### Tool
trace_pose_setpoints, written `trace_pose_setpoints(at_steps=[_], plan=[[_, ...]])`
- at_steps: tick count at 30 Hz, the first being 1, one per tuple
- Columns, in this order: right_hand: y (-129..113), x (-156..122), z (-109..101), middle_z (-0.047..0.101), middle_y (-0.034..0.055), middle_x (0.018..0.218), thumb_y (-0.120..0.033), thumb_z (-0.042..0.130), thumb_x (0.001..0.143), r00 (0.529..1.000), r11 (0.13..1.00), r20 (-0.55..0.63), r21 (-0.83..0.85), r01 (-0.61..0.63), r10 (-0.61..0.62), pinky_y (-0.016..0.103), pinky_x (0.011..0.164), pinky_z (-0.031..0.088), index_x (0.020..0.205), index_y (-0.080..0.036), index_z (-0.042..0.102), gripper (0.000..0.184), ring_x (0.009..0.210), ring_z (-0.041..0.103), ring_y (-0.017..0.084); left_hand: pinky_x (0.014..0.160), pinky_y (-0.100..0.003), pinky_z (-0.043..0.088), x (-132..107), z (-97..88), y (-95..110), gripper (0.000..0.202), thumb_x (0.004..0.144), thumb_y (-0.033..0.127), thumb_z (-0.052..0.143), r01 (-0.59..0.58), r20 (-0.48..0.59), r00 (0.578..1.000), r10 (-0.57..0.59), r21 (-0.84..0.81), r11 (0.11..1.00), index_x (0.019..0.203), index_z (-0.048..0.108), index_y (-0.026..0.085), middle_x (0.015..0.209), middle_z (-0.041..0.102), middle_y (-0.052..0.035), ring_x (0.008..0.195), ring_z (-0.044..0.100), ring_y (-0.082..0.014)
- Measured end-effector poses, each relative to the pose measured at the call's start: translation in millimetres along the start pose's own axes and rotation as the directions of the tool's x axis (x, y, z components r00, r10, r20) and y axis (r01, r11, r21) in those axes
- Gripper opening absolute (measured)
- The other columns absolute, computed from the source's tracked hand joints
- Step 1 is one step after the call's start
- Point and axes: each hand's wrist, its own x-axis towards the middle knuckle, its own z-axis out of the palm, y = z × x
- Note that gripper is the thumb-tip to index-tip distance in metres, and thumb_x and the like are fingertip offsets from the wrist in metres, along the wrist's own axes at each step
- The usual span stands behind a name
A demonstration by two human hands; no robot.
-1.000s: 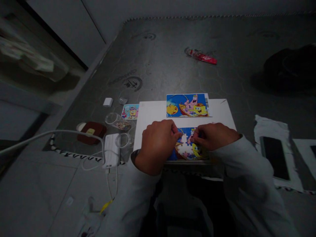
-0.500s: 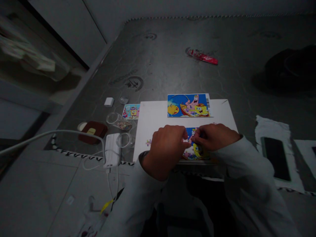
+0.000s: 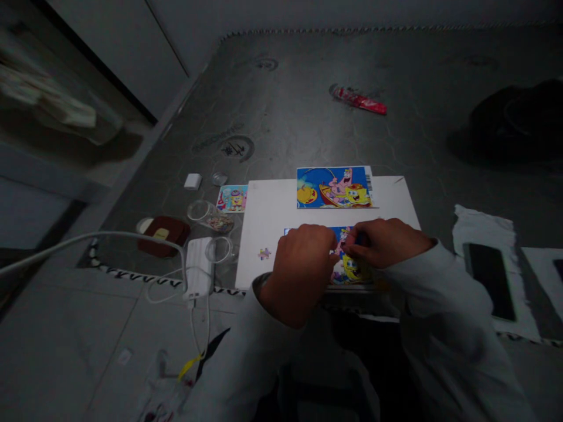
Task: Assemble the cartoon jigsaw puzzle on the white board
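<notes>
Grips of left hand (image 3: 303,266), right hand (image 3: 383,241) pinch puzzle (image 3: 352,268) on white board (image 3: 269,211), grey mat (image 3: 308,117).

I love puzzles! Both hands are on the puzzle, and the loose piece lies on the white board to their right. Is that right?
No. The head view shows the left hand and right hand on the puzzle, but the loose piece lies on the white board to their left.

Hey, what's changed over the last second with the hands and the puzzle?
The left hand slid right, meeting the right hand over the puzzle and hiding its white gap. A loose piece now shows on the white board. The right hand and the reference picture stayed put.
</notes>
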Motion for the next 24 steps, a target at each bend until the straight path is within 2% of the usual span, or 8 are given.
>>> trace_pose_setpoints(at_steps=[6, 11, 14, 15, 20, 24], plan=[[4, 2, 2, 0.078, 0.0043, 0.085, -0.043, 0.066, 0.086, 1.0, 1.0, -0.005, 0.014, 0.003, -0.003, 0.032, 0.063, 0.04, 0.087, -0.028, 0.079, 0.02, 0.075, 0.068, 0.021, 0.067, -0.036, 0.043, 2, 0.3, -1, 0.014, 0.092, 0.038, 0.075, -0.011, 0.002, 1.0, 0.011, -0.01, 1.0, 0.101, 0.077, 0.027, 0.09, 0.076, -0.0037, 0.089, 0.072, -0.0285], [3, 3, 2, 0.079, 0.0047, 0.089, -0.044, 0.067, 0.085, 1.0, 1.0, 0.012, 0.022, -0.02, 0.019, 0.033, 0.064, 0.041, 0.089, -0.03, 0.08, 0.02, 0.08, 0.07, 0.024, 0.066, -0.035, 0.039, 4, -2.5, -4, 0.014, 0.097, 0.036, 0.066, -0.054, 0.034, 0.998, 0.057, -0.089, 0.995, 0.095, 0.076, 0.026, 0.087, 0.078, -0.0026, 0.081, 0.07, -0.0252], [5, 6, 3, 0.079, 0.0046, 0.09, -0.046, 0.067, 0.086, 0.999, 1.0, 0.036, 0.023, -0.014, 0.013, 0.033, 0.065, 0.042, 0.091, -0.03, 0.08, 0.021, 0.08, 0.07, 0.023, 0.068, -0.033, 0.039, 4, -11.6, -11, 0.002, 0.088, 0.028, 0.075, -0.023, 0.078, 0.996, 0.039, -0.199, 0.98, 0.089, 0.077, 0.027, 0.085, 0.079, 0.0023, 0.08, 0.07, -0.022], [6, 7, 3, 0.079, 0.0047, 0.09, -0.047, 0.068, 0.086, 0.999, 1.0, 0.045, 0.027, -0.008, 0.007, 0.033, 0.064, 0.042, 0.09, -0.029, 0.08, 0.022, 0.079, 0.07, 0.023, 0.068, -0.033, 0.039, 4, -15.4, -15, 0.004, 0.085, 0.026, 0.079, 0.003, 0.086, 0.996, 0.017, -0.229, 0.973, 0.089, 0.077, 0.028, 0.084, 0.079, 0.004, 0.08, 0.07, -0.0212], [8, 9, 3, 0.08, 0.0043, 0.089, -0.051, 0.068, 0.085, 0.999, 0.999, 0.038, 0.043, 0.014, -0.016, 0.032, 0.063, 0.042, 0.088, -0.029, 0.08, 0.025, 0.074, 0.069, 0.021, 0.07, -0.032, 0.04, 3, -30.0, -33, 0.005, 0.084, 0.026, 0.081, 0.054, 0.0, 0.998, -0.056, -0.286, 0.957, 0.088, 0.081, 0.028, 0.084, 0.08, 0.0043, 0.08, 0.071, -0.0192], [7, 8, 3, 0.08, 0.0051, 0.092, -0.053, 0.066, 0.087, 0.998, 1.0, 0.064, 0.024, 0.004, -0.006, 0.032, 0.063, 0.042, 0.09, -0.03, 0.08, 0.028, 0.075, 0.069, 0.021, 0.073, -0.032, 0.044, 6, -28.8, -36, 0.005, 0.088, 0.027, 0.078, 0.067, -0.024, 0.997, -0.078, -0.301, 0.951, 0.09, 0.083, 0.026, 0.087, 0.081, 0.0008, 0.082, 0.072, -0.0201]])
